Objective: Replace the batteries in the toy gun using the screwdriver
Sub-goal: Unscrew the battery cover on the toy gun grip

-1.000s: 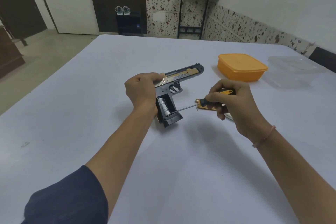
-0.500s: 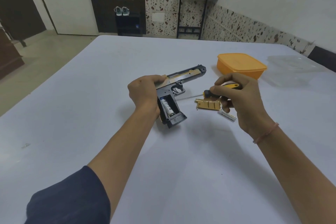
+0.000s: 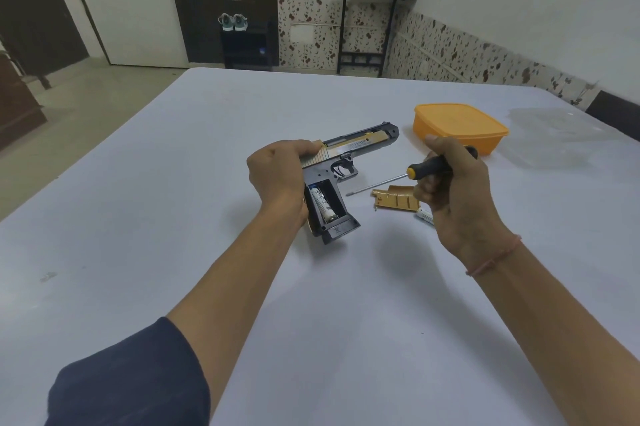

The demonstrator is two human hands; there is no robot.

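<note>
A black and gold toy gun (image 3: 349, 155) lies on its side at the middle of the white table (image 3: 173, 218). My left hand (image 3: 277, 169) grips its rear slide. The grip's battery bay is uncovered, with one battery (image 3: 322, 204) inside. My right hand (image 3: 453, 197) holds a black and yellow screwdriver (image 3: 412, 172), its tip hanging just right of the grip, clear of the gun. The gold battery cover (image 3: 393, 198) lies on the table under the shaft. A loose battery (image 3: 424, 216) peeks out beside my right hand.
An orange lidded box (image 3: 459, 126) stands behind my right hand. A clear plastic container (image 3: 561, 138) sits at the far right of the table. The table's left edge runs diagonally toward the floor.
My right hand has drawn the screwdriver back from the battery bay and lifted it to the right. The gold cover and loose battery now show more. My left hand keeps the gun still.
</note>
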